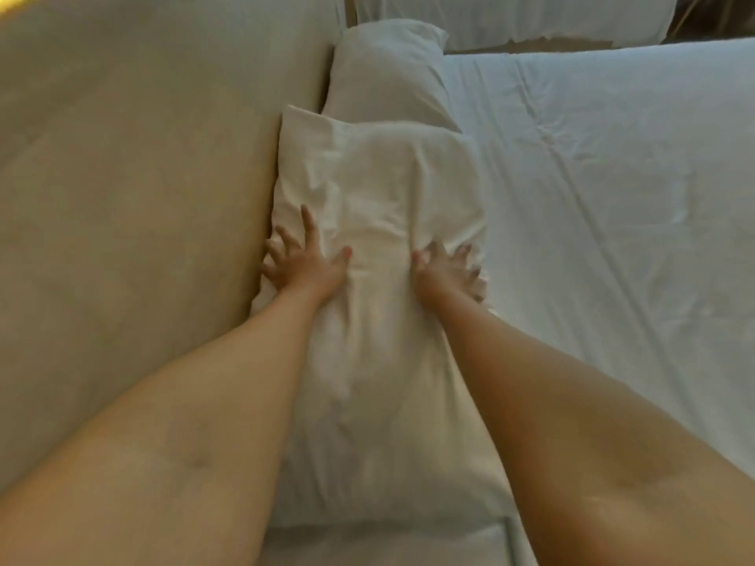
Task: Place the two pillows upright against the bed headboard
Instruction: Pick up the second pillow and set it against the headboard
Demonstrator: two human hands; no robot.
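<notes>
A white near pillow (380,320) stands on its edge along the headboard (143,198), leaning against that beige padded panel at the bed's head edge. The left hand (304,261) presses on its top with fingers spread wide, some tucked down between pillow and headboard. The right hand (447,271) also lies splayed on the pillow's top, toward the mattress side, denting the cloth. A second white far pillow (388,71) stands just beyond, touching the first and also against the headboard. The white sheet (613,198) covers the mattress beside them.
</notes>
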